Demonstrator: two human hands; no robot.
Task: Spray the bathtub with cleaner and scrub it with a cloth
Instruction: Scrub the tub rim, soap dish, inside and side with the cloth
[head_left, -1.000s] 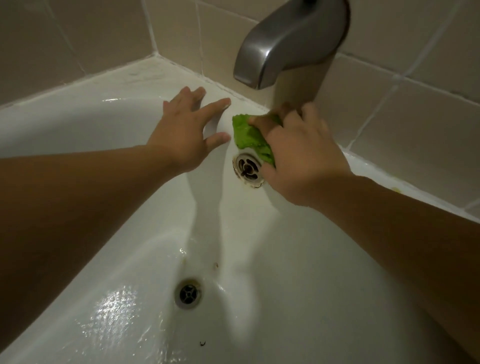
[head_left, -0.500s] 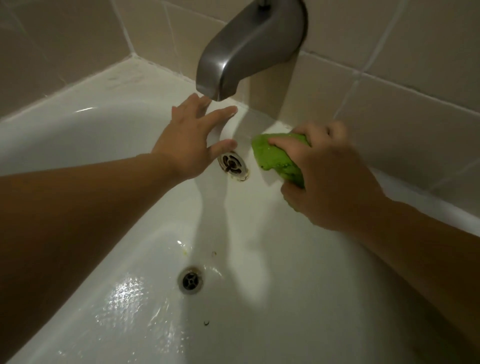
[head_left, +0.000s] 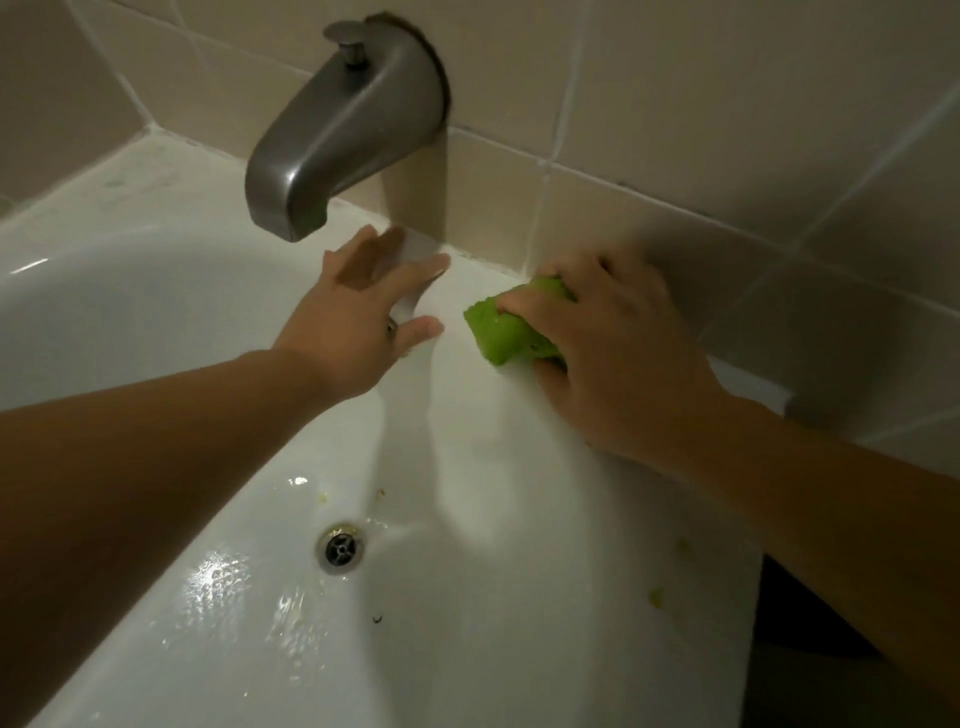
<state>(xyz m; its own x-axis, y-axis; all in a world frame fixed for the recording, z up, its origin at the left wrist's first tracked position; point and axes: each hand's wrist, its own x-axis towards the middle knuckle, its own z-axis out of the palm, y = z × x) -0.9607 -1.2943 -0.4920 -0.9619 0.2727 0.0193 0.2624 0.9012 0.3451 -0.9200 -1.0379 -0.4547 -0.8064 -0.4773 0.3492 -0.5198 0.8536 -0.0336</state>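
Right hand (head_left: 618, 353) grips the cloth (head_left: 511, 332), fingers curled over its top, thumb tucked under its lower edge. Cloth is bright green, bunched into a wad, and pressed against the upper end wall of the tub (head_left: 493, 519), just below the rim where white enamel meets the tiles (head_left: 727, 130). Most of the wad sticks out to the left of the knuckles.

Left hand (head_left: 363, 312) is flat and spread, fingers straight, palm against the same end wall directly under the spout (head_left: 337, 150). It holds nothing. Its thumb tip points toward the cloth; a narrow strip of bare enamel separates thumb and cloth, so not touching. A bit of metal shows at the base of the thumb, mostly hidden by the hand; cannot tell what it is.

Spout is dull grey metal with a pull knob on top, mounted on the tiled wall.

Drain (head_left: 340, 553) sits on the tub floor, well below both hands. Floor around it is wet and glossy. A few yellowish specks and one dark fleck lie on the enamel.
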